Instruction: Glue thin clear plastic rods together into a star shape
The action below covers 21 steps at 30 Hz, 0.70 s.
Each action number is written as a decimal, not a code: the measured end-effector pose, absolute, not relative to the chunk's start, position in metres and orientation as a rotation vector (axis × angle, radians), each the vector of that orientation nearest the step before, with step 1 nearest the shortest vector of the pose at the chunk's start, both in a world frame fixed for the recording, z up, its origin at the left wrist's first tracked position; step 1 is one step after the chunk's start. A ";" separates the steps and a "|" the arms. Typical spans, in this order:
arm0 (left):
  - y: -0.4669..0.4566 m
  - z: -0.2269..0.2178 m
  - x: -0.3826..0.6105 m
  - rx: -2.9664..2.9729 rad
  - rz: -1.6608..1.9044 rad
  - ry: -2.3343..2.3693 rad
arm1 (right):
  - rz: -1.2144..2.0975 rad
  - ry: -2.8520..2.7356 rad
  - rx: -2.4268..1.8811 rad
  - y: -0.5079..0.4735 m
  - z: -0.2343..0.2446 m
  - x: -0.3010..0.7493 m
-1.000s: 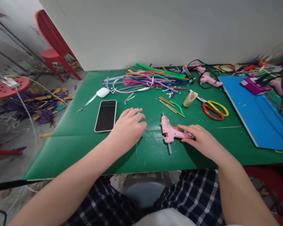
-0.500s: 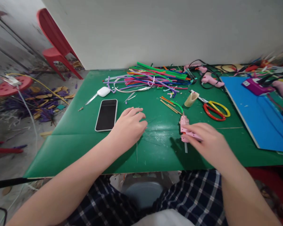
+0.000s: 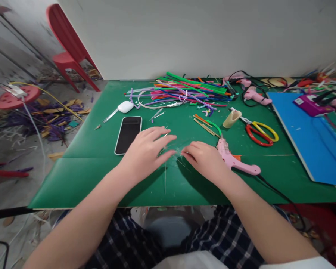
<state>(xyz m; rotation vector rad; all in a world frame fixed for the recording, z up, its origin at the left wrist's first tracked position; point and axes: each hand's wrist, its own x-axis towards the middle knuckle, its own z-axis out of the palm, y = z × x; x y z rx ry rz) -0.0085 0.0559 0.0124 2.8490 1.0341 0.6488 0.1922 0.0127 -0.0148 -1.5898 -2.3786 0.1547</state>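
My left hand [image 3: 145,149] lies flat on the green mat [image 3: 81,175] with its fingers stretched out, just right of a black phone [image 3: 128,133]. My right hand [image 3: 203,158] rests beside it, with its fingertips pinched together where thin clear strands [image 3: 165,175] lie on the mat. What the fingertips pinch is too fine to make out. A pink glue gun [image 3: 235,161] lies on the mat just right of my right hand, and neither hand holds it. Its black cord runs off toward the near right edge.
A pile of coloured sticks [image 3: 184,91] fills the back of the mat. There are a white earbud case [image 3: 125,106], a beige tape roll [image 3: 232,118] and red and yellow scissors [image 3: 261,132]. A blue board [image 3: 310,138] lies at the right. More pink glue guns [image 3: 254,95] are behind. A red chair [image 3: 70,56] stands at the far left.
My right hand has let go of the pink glue gun, which now lies further right, and has moved left to meet my left hand. My left hand's fingers have spread flatter.
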 end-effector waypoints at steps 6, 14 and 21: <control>0.059 0.004 -0.038 2.593 0.667 1.111 | 0.185 -2.309 -1.547 0.017 -0.027 0.190; 0.057 -0.005 -0.041 2.532 0.615 1.093 | 0.214 -2.269 -1.533 0.021 -0.036 0.183; 0.058 -0.007 -0.042 2.509 0.573 1.084 | 0.202 -2.245 -1.550 0.021 -0.037 0.181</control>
